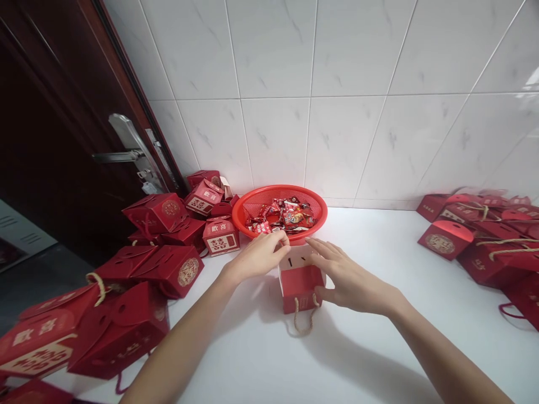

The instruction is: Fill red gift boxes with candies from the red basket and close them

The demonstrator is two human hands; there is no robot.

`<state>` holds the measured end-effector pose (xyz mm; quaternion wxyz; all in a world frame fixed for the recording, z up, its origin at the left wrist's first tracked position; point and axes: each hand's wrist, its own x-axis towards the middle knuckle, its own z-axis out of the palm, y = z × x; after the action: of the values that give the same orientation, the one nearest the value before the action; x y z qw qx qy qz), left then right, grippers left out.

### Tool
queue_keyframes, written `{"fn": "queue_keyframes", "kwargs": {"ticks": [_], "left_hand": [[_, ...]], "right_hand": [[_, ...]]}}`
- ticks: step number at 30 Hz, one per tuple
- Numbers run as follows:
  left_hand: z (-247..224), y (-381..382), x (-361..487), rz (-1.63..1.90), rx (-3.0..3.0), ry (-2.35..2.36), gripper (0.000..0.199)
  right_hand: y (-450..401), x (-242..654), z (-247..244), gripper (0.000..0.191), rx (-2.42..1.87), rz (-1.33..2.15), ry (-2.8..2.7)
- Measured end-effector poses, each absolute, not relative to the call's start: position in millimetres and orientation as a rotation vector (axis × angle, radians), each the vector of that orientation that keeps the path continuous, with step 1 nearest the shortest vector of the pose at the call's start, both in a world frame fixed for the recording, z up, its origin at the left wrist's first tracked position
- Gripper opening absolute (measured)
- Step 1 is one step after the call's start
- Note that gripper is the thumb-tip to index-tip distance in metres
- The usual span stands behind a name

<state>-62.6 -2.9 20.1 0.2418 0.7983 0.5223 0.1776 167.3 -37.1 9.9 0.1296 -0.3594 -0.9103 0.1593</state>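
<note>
An opened red gift box (302, 289) with a white inside stands on the white table in front of me. Its front carries a looped twine handle (304, 328), and slots show in the raised back flap. My left hand (263, 253) is closed, its fingertips pinched at the upper left edge of that flap. Around the right side is my right hand (347, 275), thumb against the side wall and fingers reaching over the flap. Just behind the box is a red plastic basket (239, 216) holding wrapped candies (290, 216).
Closed red boxes (168, 269) are piled along the left, some with twine or red cord handles. Another pile of red boxes (484, 241) lies at the right. A tiled wall (349, 140) rises behind the table (379, 348); a dark door (54, 112) with a metal handle is at left.
</note>
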Motion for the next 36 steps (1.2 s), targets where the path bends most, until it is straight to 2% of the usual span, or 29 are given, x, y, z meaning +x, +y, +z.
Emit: {"fn": "queue_keyframes", "kwargs": {"ticks": [7, 11, 13, 19, 23, 26, 36], "left_hand": [[23, -2, -61, 0.479, 2.270, 1.558, 0.010], [25, -2, -62, 0.492, 2.294, 1.536, 0.013], [26, -2, -63, 0.491, 2.298, 1.512, 0.016], [23, -1, -63, 0.425, 2.272, 1.514, 0.026], [22, -1, -66, 0.439, 2.225, 1.475, 0.023], [24, -3, -68, 0.404, 2.216, 1.438, 0.025], [25, -2, -77, 0.310, 2.211, 1.343, 0.035]], "right_hand": [[-51, 164, 19, 0.033, -0.809, 0.299, -2.706], [-60, 162, 24, 0.022, -0.659, 0.359, -2.793], [-64, 164, 28, 0.018, -0.661, 0.414, -2.814], [-68, 169, 36, 0.031, -0.727, 0.562, -2.798], [-71, 166, 32, 0.021, -0.790, 0.528, -2.803], [-74, 160, 22, 0.010, -0.872, 0.379, -2.849], [-69, 145, -3, 0.046, -1.030, -0.164, -2.897]]}}
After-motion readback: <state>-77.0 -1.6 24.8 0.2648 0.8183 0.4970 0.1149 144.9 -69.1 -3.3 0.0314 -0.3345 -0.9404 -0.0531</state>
